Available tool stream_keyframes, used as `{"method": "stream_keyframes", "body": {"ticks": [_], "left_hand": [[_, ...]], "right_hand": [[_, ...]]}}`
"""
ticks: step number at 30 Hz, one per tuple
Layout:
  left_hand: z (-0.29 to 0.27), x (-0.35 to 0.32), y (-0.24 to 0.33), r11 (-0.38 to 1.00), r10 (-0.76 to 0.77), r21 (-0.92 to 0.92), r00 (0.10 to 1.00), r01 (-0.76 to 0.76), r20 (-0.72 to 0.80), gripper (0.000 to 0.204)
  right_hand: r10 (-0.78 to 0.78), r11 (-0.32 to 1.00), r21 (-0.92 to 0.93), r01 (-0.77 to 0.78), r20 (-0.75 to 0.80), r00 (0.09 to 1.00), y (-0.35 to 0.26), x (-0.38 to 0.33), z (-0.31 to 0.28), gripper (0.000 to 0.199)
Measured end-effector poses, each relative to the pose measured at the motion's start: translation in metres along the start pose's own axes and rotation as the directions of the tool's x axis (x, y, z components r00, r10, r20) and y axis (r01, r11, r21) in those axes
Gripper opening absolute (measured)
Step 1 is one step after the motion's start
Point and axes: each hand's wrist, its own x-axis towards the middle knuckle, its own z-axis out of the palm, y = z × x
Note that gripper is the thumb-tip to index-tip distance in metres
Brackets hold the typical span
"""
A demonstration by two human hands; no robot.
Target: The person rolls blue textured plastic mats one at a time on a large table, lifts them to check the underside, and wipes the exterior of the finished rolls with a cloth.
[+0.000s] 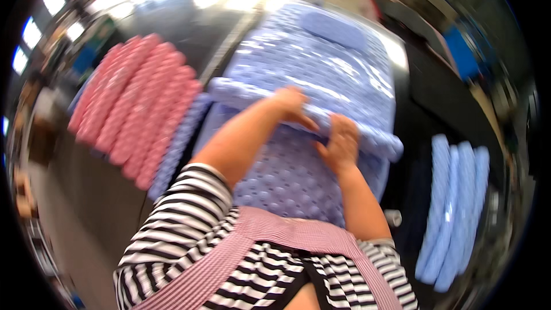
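A pale blue, bubbled plastic mat [321, 69] lies over the table in front of me, with a rolled edge [367, 132] running crosswise through its middle. My left hand [291, 106] bends over this roll left of centre, its thumb on the near side. Close to it on the right, my right hand [343, 140] holds the same roll, fingers over the top and thumb pointing inward. The undersides of both hands are hidden. Nearer my body, more blue bubbled sheet [293, 166] lies flat. A smooth rounded pad [333, 28] shows on the far end.
Several pink rolled mats [138, 103] lie side by side at the left, beside a blue one [181, 143]. Several light blue rolls [453, 212] lie at the right. A small white roll-shaped object [393, 217] sits by my right forearm. The dark table [172, 23] extends beyond.
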Motion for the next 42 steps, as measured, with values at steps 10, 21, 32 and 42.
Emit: {"method": "stream_keyframes", "body": {"ticks": [10, 21, 32, 42], "left_hand": [[0.017, -0.022, -0.014, 0.97, 0.22, 0.205, 0.844, -0.133, -0.49, 0.096], [0.031, -0.114, 0.04, 0.966, 0.16, 0.258, 0.819, -0.016, -0.551, 0.076], [0.103, -0.182, 0.067, 0.998, 0.038, 0.056, 0.779, -0.004, -0.626, 0.07], [0.13, -0.173, 0.076, 0.995, 0.094, 0.053, 0.72, -0.08, -0.687, 0.078]], "right_hand": [[0.201, 0.976, -0.013, -0.215, 0.425, 0.883, 0.025, 0.074, 0.012, 0.091], [-0.058, 0.997, 0.059, 0.057, 0.014, 0.998, -0.013, 0.006, -0.052, 0.031], [-0.176, 0.984, 0.012, 0.176, 0.077, 0.981, -0.056, -0.076, -0.046, 0.063], [-0.209, 0.954, 0.287, 0.08, 0.453, 0.867, -0.035, -0.012, -0.053, 0.074]]}}
